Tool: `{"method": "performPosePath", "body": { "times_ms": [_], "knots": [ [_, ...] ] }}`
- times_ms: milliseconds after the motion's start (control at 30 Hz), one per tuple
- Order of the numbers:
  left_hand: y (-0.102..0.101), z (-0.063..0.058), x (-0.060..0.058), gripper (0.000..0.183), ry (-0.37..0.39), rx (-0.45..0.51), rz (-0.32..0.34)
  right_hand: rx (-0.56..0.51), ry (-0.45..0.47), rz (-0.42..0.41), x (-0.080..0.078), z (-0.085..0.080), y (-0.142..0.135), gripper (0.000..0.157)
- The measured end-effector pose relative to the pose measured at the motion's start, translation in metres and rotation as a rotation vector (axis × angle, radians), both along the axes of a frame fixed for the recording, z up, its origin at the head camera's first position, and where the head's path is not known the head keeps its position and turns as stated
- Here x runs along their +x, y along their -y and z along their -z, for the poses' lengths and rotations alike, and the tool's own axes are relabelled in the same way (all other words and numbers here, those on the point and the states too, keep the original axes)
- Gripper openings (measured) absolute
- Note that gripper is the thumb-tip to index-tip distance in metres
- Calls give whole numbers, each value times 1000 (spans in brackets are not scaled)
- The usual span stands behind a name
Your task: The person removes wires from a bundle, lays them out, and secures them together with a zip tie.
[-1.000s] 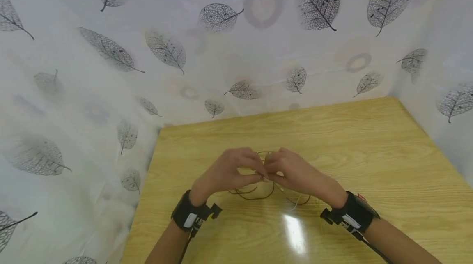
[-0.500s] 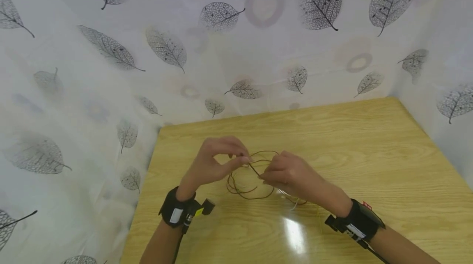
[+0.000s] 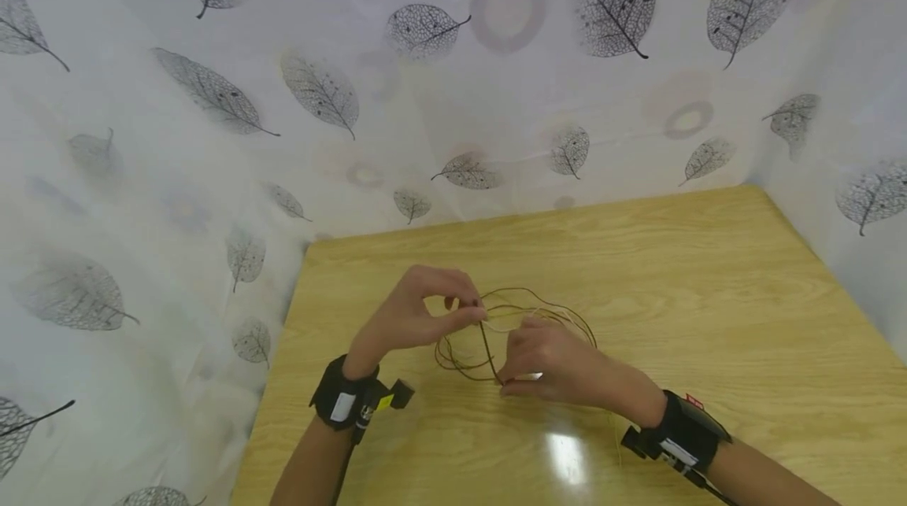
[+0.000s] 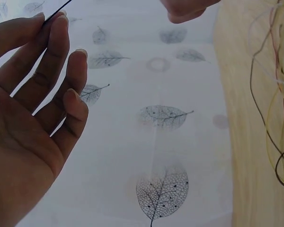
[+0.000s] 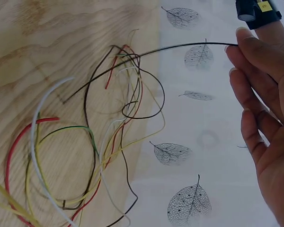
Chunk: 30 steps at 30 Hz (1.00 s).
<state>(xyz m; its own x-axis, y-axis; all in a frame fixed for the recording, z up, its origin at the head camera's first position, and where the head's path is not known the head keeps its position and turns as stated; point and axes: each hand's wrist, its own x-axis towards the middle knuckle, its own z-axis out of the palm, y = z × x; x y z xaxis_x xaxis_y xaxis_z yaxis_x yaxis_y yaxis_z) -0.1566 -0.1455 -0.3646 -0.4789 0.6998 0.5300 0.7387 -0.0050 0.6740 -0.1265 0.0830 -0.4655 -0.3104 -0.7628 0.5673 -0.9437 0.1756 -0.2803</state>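
Observation:
My left hand [image 3: 418,309] is raised over the table and pinches a thin dark wire [image 3: 487,341] between thumb and fingertips. Lower and nearer, my right hand [image 3: 560,360] holds the same wire by thumb and index finger, so a short length spans the two hands. In the right wrist view the dark wire [image 5: 180,46] runs from my right fingertips over a loose tangle on the table. The tangle mixes a white wire [image 5: 33,137], a red wire [image 5: 8,165], a yellow wire [image 5: 164,120] and dark ones. Part of it is hidden behind my right hand in the head view.
The wood-grain table [image 3: 383,443] has a bright reflection near its front. A pale leaf-printed cloth [image 3: 453,112] hangs at the back and both sides. Each wrist wears a black band with a small camera and cable, such as the left wristband [image 3: 343,396].
My hands were together at first. The left has moved away to the left and the right has come toward the near side, the dark wire now stretched between them.

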Motion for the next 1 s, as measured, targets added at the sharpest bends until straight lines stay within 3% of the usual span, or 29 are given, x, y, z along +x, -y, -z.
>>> {"method": "performPosePath", "body": {
  "times_ms": [333, 500, 767, 1000],
  "knots": [
    [0, -8, 4, 16, 5, -6, 46, 32, 86, -46, 4, 2, 7, 10],
    [-3, -1, 7, 15, 45, -32, 78, 66, 91, -29, 4, 7, 8, 9],
    [-12, 10, 10, 9, 52, -122, 75, 85, 10, 19, 1, 23, 3, 11],
    [-19, 10, 11, 6, -24, -167, 47, 68, -100, 97, -6, 31, -1, 13]
  ]
}}
